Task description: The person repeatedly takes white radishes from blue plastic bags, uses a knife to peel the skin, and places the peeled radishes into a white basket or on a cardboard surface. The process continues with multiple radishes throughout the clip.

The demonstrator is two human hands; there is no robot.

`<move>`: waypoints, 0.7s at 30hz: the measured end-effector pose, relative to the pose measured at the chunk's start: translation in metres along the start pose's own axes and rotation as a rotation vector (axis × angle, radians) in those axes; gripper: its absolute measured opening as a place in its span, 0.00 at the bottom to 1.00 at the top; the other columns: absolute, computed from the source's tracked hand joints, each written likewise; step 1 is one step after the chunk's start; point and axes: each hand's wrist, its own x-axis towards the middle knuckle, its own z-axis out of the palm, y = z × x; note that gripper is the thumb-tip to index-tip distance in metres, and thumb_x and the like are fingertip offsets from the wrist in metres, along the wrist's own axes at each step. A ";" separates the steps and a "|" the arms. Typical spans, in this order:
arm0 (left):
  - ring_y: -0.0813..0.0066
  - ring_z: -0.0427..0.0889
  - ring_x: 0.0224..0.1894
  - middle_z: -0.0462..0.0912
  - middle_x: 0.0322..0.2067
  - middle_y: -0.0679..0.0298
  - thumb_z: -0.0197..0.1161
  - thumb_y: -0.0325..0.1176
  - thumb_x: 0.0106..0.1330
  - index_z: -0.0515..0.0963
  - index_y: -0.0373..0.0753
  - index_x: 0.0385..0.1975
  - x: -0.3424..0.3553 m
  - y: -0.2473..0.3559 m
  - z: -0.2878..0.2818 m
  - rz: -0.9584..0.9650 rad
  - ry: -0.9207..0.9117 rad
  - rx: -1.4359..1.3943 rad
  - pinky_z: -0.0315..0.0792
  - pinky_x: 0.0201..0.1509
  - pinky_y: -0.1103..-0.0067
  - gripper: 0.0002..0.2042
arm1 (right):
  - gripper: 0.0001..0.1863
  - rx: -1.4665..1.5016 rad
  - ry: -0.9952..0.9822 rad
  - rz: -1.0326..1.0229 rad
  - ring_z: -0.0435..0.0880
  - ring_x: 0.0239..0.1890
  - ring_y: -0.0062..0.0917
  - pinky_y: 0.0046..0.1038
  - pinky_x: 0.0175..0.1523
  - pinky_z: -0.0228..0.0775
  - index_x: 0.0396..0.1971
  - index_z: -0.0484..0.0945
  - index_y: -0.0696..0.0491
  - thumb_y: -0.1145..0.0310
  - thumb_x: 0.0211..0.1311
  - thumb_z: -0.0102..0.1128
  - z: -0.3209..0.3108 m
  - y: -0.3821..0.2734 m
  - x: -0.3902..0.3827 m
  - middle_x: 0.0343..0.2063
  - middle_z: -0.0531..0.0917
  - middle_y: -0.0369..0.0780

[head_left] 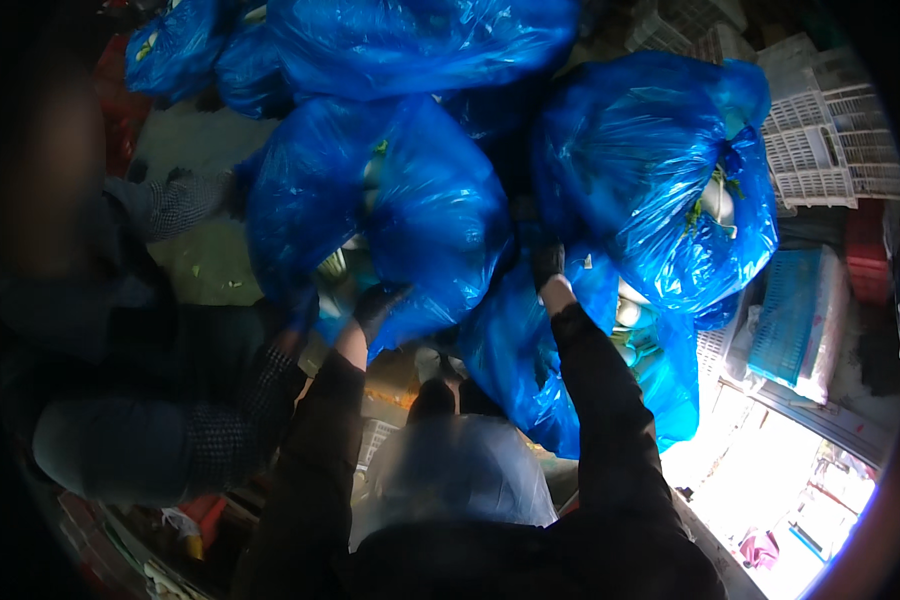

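Note:
Both my hands wear dark gloves. My left hand [378, 305] is closed on the near edge of a large, full blue plastic bag [435, 215] in the middle. Through a gap in that bag, pale stalks and green leaf show. My right hand [548, 265] is closed on blue plastic between the middle bag and a lower blue bag [515, 350]; its fingertips are too dark to make out. White root vegetables [628, 310], which look like radishes, show in the lower bag, partly under my right forearm. A co-worker's hand [290, 343] is near the middle bag's left side.
A tied blue bag [650, 170] with a white root poking out stands at the right. More blue bags [420, 45] lie at the far side. White plastic crates [820, 130] and a light-blue crate [790, 310] line the right. The co-worker's checked sleeve [185, 205] reaches in from the left.

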 end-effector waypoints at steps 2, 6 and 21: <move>0.64 0.78 0.52 0.80 0.51 0.56 0.63 0.53 0.63 0.74 0.36 0.55 -0.001 -0.003 0.002 0.028 0.025 0.045 0.71 0.56 0.69 0.29 | 0.25 -0.219 -0.086 -0.087 0.78 0.55 0.42 0.39 0.60 0.69 0.62 0.68 0.49 0.69 0.64 0.53 0.020 0.001 0.042 0.58 0.74 0.50; 0.67 0.74 0.58 0.76 0.57 0.54 0.64 0.50 0.64 0.73 0.36 0.58 -0.023 -0.015 0.023 0.036 0.047 -0.199 0.70 0.61 0.69 0.28 | 0.30 0.059 -0.305 0.145 0.69 0.64 0.44 0.45 0.65 0.64 0.71 0.54 0.44 0.59 0.71 0.42 0.051 -0.013 0.117 0.65 0.67 0.48; 0.43 0.79 0.40 0.80 0.36 0.40 0.43 0.56 0.73 0.74 0.35 0.50 -0.138 -0.004 0.097 0.089 0.250 0.248 0.69 0.46 0.57 0.28 | 0.31 1.085 -0.428 0.362 0.71 0.62 0.44 0.42 0.65 0.64 0.71 0.54 0.46 0.55 0.72 0.43 0.038 -0.031 0.036 0.66 0.65 0.48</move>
